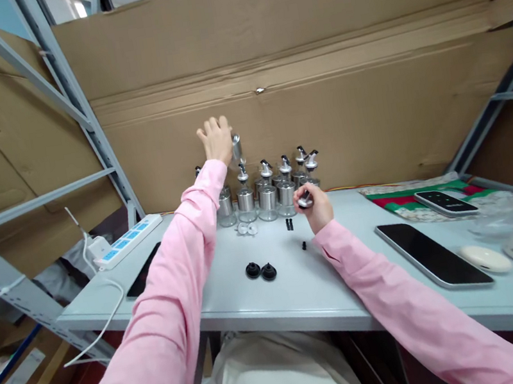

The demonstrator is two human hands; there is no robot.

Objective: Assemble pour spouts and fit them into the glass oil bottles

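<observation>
My left hand [217, 141] is raised above the row, closed around a glass bottle with a steel sleeve [236, 148]; the palm side is hidden. Below it, several similar oil bottles [267, 200] stand in rows, many fitted with pourer spouts [266, 168]. Over the table to their right, my right hand [320, 206] is closed on a silver-and-black pourer spout [305, 200]. Two black caps [268, 272] lie near the front. Clear plastic pieces [247, 228] lie before the bottles, and small black parts [289, 224] lie near my right hand.
A power strip [130, 240] and a dark phone [143, 271] lie at the left. On the right are a large phone [432, 254], a second phone [446, 203], a white oval case [485, 259] and patterned cloth [394, 201]. Cardboard [321, 110] walls the back.
</observation>
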